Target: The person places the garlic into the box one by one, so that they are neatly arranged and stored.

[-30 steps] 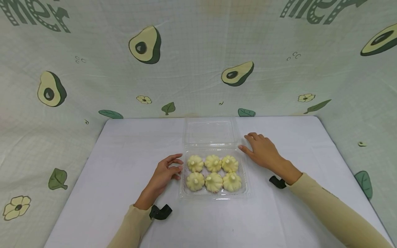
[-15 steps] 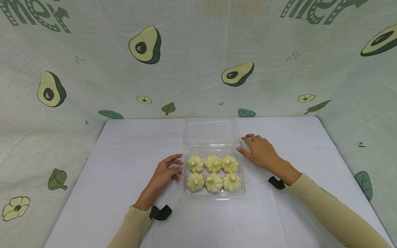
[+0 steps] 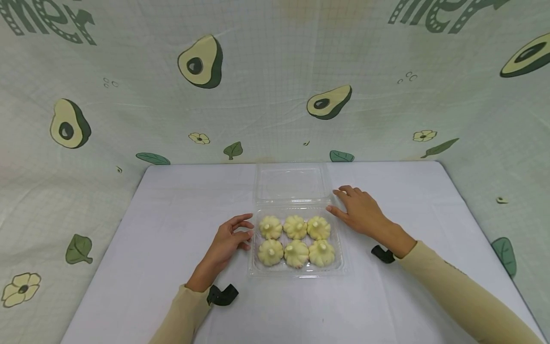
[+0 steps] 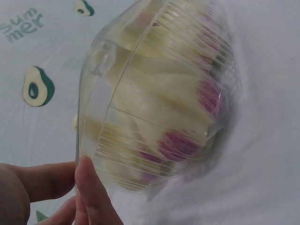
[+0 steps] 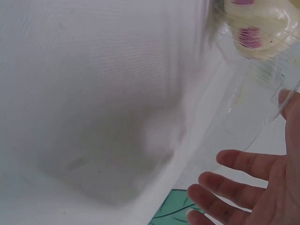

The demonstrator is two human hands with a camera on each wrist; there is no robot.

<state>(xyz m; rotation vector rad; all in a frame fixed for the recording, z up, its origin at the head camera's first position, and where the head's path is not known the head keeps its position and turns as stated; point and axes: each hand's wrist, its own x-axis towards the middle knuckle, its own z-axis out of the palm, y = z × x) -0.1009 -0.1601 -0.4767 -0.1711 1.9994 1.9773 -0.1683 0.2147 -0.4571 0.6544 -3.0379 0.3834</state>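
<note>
"Summer" can be read on the avocado-printed cloth (image 3: 266, 71) hung around the white worktop (image 3: 180, 200). On that worktop, between the two hands, sits one clear plastic box (image 3: 301, 275), its lid (image 3: 293, 184) folded back, holding six garlic bulbs (image 3: 296, 249) in two rows of three. The left hand's (image 3: 228, 240) grip pinches the box's left edge; the right hand's (image 3: 363, 210) is spread, thumb (image 3: 337, 212) at the right edge.

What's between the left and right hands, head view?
Between the left hand and right hand, the head view shows the clear container, lid open, holding six pale garlic-like bulbs in two rows of three.
</note>
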